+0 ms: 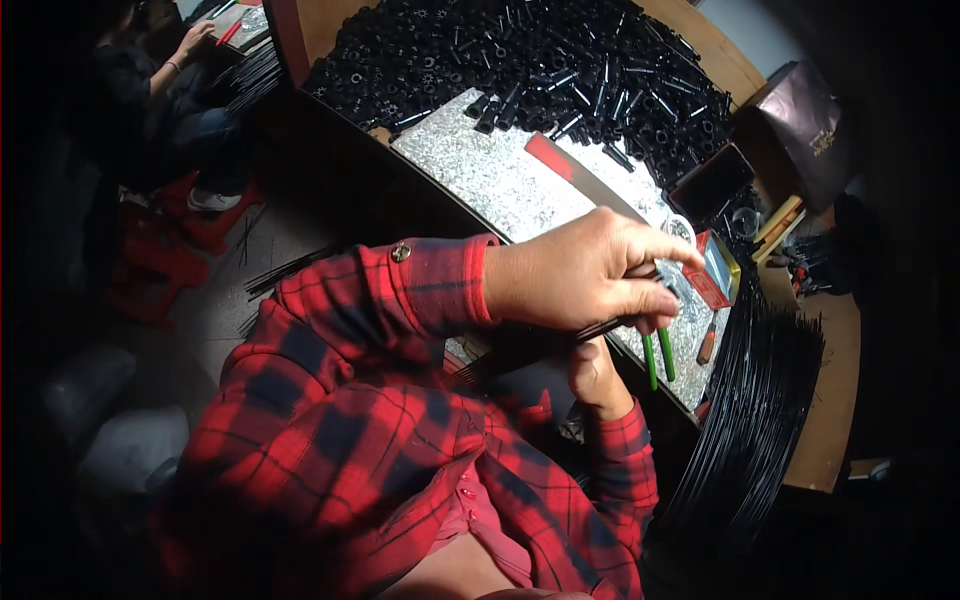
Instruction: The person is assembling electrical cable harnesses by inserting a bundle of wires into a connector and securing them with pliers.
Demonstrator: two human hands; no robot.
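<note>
My left hand (595, 270) reaches across in front of me over the table's near edge. Its fingers are closed, with thin black rods (603, 326) showing beneath them. Just below it is my right hand (594, 372), thumb up, close to the rods; its other fingers are mostly hidden, so what it grips cannot be made out. Beside the left fingertips lies a tool with two green handles (657, 358) on the speckled tabletop (480, 170). A flat metal strip with a red end (553, 157) runs under the left hand.
Black tubular parts (520, 60) form a large heap behind. A dark phone-like slab (712, 183), red box (712, 268) and orange-handled tool (707, 345) lie right of my hands. Long black rods (755, 420) hang over the right edge. At far left another person (165, 90) sits working.
</note>
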